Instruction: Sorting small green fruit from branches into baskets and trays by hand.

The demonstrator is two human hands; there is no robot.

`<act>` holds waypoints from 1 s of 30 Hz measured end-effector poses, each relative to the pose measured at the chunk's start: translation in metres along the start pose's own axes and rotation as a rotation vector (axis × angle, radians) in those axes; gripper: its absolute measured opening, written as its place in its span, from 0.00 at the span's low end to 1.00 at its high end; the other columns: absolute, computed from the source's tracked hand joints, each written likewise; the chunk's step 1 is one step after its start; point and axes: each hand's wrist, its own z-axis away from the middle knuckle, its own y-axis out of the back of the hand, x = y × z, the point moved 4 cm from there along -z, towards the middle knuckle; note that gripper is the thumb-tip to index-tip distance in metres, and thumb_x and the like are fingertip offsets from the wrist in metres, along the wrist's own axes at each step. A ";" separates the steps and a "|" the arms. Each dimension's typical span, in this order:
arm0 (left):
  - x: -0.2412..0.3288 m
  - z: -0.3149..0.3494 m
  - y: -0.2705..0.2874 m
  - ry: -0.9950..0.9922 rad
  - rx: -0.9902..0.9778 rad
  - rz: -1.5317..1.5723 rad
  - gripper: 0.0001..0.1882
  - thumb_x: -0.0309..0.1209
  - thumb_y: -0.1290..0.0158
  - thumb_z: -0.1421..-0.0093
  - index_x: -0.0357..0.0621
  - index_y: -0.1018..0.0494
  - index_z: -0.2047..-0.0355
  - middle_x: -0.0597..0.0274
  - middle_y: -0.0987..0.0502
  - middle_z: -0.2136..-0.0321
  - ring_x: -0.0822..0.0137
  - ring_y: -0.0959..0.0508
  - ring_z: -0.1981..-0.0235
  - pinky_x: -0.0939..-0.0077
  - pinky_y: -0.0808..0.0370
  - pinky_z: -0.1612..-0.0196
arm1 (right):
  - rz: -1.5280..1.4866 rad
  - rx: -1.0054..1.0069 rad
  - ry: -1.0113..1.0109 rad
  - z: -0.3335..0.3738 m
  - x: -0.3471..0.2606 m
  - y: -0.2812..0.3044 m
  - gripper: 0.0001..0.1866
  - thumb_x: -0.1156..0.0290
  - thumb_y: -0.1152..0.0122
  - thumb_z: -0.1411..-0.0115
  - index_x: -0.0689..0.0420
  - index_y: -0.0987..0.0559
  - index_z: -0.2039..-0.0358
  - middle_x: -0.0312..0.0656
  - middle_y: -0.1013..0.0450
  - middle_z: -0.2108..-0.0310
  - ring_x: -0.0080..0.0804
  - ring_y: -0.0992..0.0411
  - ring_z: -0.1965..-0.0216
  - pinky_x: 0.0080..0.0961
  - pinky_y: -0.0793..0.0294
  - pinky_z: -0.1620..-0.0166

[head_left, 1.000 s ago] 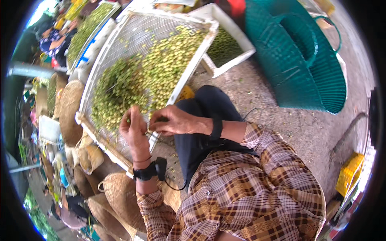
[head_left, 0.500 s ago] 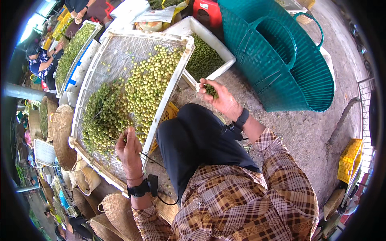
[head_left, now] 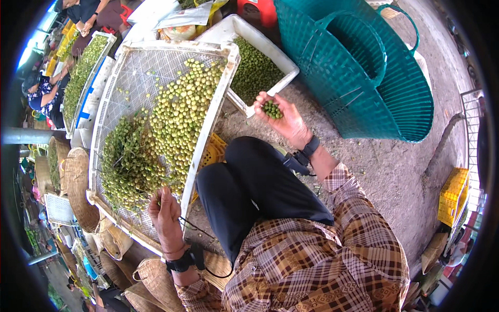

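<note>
My right hand is cupped palm up around a small heap of round green fruits, just in front of a white bin. In that bin lie many smaller green fruits. On the left, my left hand is pinched at the near edge of a white mesh tray. A bit of green shows by its fingertips, too small to name. The tray holds a spread of loose yellow-green fruits and a tangled pile of fruiting stems, nearest to my left hand.
A large teal woven basket with handles lies at the right of the white bin. Bamboo baskets stand at the left, below another tray of stems. A yellow crate sits far right. Other people sit at upper left.
My right hand has turned its palm further upward, so the fruits in it show more. My left hand is slightly lower, just off the stem pile. The view has shifted a little.
</note>
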 end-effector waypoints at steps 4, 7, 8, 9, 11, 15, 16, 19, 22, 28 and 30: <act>-0.003 -0.005 -0.001 0.062 0.040 0.017 0.05 0.28 0.51 0.38 0.43 0.29 0.70 0.78 0.44 0.87 0.85 0.49 0.86 0.86 0.55 0.85 | 0.144 0.119 0.120 -0.052 -0.035 0.033 0.14 0.68 0.52 0.37 0.67 0.30 0.57 0.45 0.28 0.64 0.38 0.28 0.61 0.36 0.24 0.55; -0.007 -0.007 0.010 0.080 0.135 0.042 0.05 0.28 0.51 0.38 0.43 0.29 0.71 0.77 0.44 0.86 0.85 0.50 0.86 0.86 0.55 0.85 | 0.431 0.169 0.174 -0.104 -0.064 0.039 0.15 0.68 0.49 0.39 0.63 0.29 0.55 0.46 0.28 0.62 0.41 0.28 0.59 0.38 0.26 0.55; -0.006 -0.007 0.010 0.083 0.177 0.025 0.05 0.28 0.51 0.38 0.44 0.30 0.71 0.77 0.45 0.87 0.84 0.50 0.86 0.85 0.55 0.85 | 0.563 0.179 0.187 -0.121 -0.072 0.037 0.15 0.68 0.48 0.40 0.61 0.28 0.54 0.46 0.28 0.61 0.43 0.28 0.59 0.39 0.26 0.55; -0.007 -0.011 0.005 0.090 0.167 0.020 0.05 0.28 0.51 0.38 0.44 0.30 0.72 0.77 0.45 0.87 0.84 0.50 0.86 0.85 0.55 0.84 | 1.034 0.279 0.344 -0.140 -0.097 0.056 0.16 0.66 0.48 0.40 0.57 0.28 0.53 0.47 0.28 0.60 0.44 0.28 0.58 0.41 0.27 0.55; -0.011 -0.019 -0.002 0.102 0.151 0.016 0.06 0.28 0.51 0.37 0.44 0.31 0.72 0.77 0.46 0.87 0.84 0.50 0.86 0.85 0.55 0.84 | 1.989 0.469 0.628 -0.175 -0.128 0.100 0.18 0.61 0.49 0.42 0.50 0.28 0.51 0.48 0.28 0.59 0.46 0.29 0.58 0.45 0.29 0.55; -0.022 -0.020 0.012 0.183 0.288 -0.093 0.09 0.29 0.52 0.37 0.46 0.34 0.75 0.76 0.46 0.87 0.84 0.51 0.86 0.85 0.56 0.84 | 2.266 0.520 0.381 -0.202 -0.082 0.112 0.17 0.67 0.47 0.45 0.45 0.25 0.54 0.50 0.30 0.55 0.48 0.30 0.55 0.41 0.31 0.51; -0.023 -0.022 0.015 0.203 0.281 -0.096 0.09 0.29 0.52 0.38 0.47 0.34 0.76 0.77 0.46 0.88 0.84 0.50 0.86 0.85 0.56 0.84 | 2.198 0.475 0.236 -0.209 -0.077 0.119 0.17 0.68 0.47 0.46 0.45 0.25 0.54 0.49 0.30 0.55 0.47 0.31 0.54 0.40 0.32 0.51; -0.023 -0.026 0.021 0.226 0.281 -0.113 0.09 0.29 0.52 0.38 0.47 0.34 0.76 0.77 0.47 0.88 0.85 0.50 0.87 0.85 0.56 0.85 | 2.204 0.382 0.158 -0.235 -0.058 0.148 0.15 0.73 0.46 0.48 0.47 0.24 0.59 0.46 0.30 0.55 0.45 0.32 0.53 0.40 0.31 0.52; -0.028 -0.027 0.031 0.276 0.306 -0.109 0.09 0.29 0.52 0.37 0.47 0.35 0.76 0.78 0.47 0.89 0.85 0.51 0.88 0.85 0.57 0.86 | 2.305 0.275 0.346 -0.244 -0.032 0.155 0.10 0.77 0.46 0.49 0.52 0.23 0.66 0.45 0.29 0.59 0.44 0.29 0.58 0.39 0.28 0.58; -0.041 -0.026 0.039 0.341 0.385 -0.101 0.13 0.31 0.53 0.37 0.50 0.39 0.79 0.78 0.49 0.89 0.85 0.52 0.89 0.85 0.57 0.87 | 2.872 0.067 0.046 -0.274 -0.009 0.150 0.10 0.75 0.46 0.48 0.51 0.22 0.64 0.45 0.29 0.63 0.40 0.25 0.64 0.35 0.24 0.69; -0.045 -0.027 0.040 0.361 0.405 -0.096 0.13 0.31 0.52 0.37 0.51 0.39 0.79 0.78 0.48 0.89 0.85 0.51 0.89 0.85 0.57 0.87 | 2.937 0.042 0.024 -0.277 -0.010 0.153 0.11 0.74 0.47 0.47 0.50 0.21 0.63 0.44 0.27 0.64 0.39 0.24 0.64 0.35 0.23 0.70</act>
